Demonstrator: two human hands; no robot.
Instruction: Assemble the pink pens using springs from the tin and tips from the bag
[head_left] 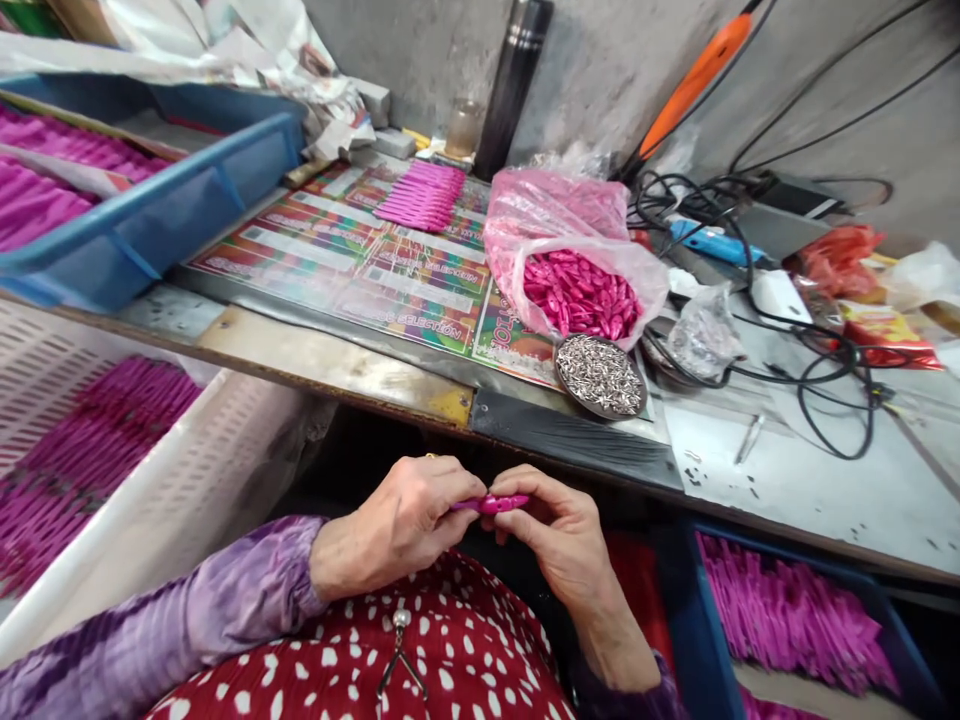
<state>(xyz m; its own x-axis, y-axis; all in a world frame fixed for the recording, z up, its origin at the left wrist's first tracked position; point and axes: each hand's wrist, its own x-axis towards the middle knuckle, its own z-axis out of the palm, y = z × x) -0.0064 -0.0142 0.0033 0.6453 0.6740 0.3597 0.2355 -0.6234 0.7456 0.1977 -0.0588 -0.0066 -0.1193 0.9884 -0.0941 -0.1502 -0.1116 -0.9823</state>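
Observation:
A small magenta plastic piece (504, 504) is held between both hands, just in front of the table's edge. My left hand (409, 520) pinches its thinner left end. The fingertips and thumb of my right hand (559, 525) close on its wider right end. Beyond the hands, a pink plastic bag (517, 215) lies open with many shiny magenta pieces (581, 292) inside. A round dish of small silver metal parts (600, 376) sits at the bag's near side. Farther back, a row of magenta sticks (421, 195) lies on the printed mat (337, 265).
Blue crate (187, 215) with magenta pieces, back left; white perforated crate (150, 480) below it. Another blue crate (712, 640) holds magenta sticks at lower right. A black cylinder (514, 85), orange tool (694, 85), blue tool (716, 243) and tangled black cables (814, 350) are behind and right.

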